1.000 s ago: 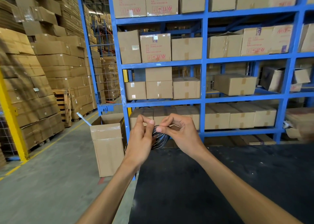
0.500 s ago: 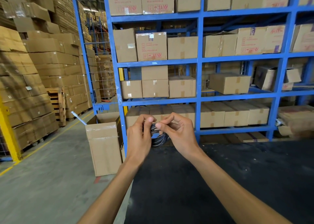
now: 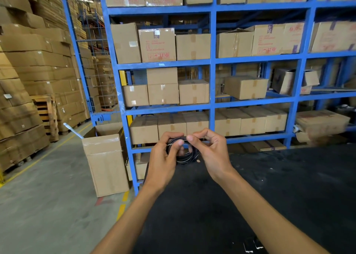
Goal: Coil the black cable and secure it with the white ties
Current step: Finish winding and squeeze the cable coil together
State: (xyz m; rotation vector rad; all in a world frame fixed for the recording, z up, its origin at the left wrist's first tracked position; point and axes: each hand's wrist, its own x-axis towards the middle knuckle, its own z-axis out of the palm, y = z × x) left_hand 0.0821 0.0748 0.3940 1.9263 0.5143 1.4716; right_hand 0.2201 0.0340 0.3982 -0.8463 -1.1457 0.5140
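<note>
A black cable (image 3: 185, 158), wound into a small round coil, is held up in front of me above the far edge of a black table (image 3: 269, 186). My left hand (image 3: 163, 157) grips the coil's left side, thumb pressed on its top. My right hand (image 3: 211, 151) pinches the coil's top right with thumb and forefinger. A white tie is too small to make out on the coil. A few small black and white pieces (image 3: 252, 246) lie on the table near its front edge; what they are is unclear.
Blue steel shelving (image 3: 212, 103) full of cardboard boxes stands right behind the table. An open tall carton (image 3: 105, 161) sits on the concrete floor to the left. Stacked boxes on pallets (image 3: 28, 80) line the left aisle.
The coil now faces me more openly as a ring, and my hands have spread slightly apart on it. The view has shifted a little to the right.
</note>
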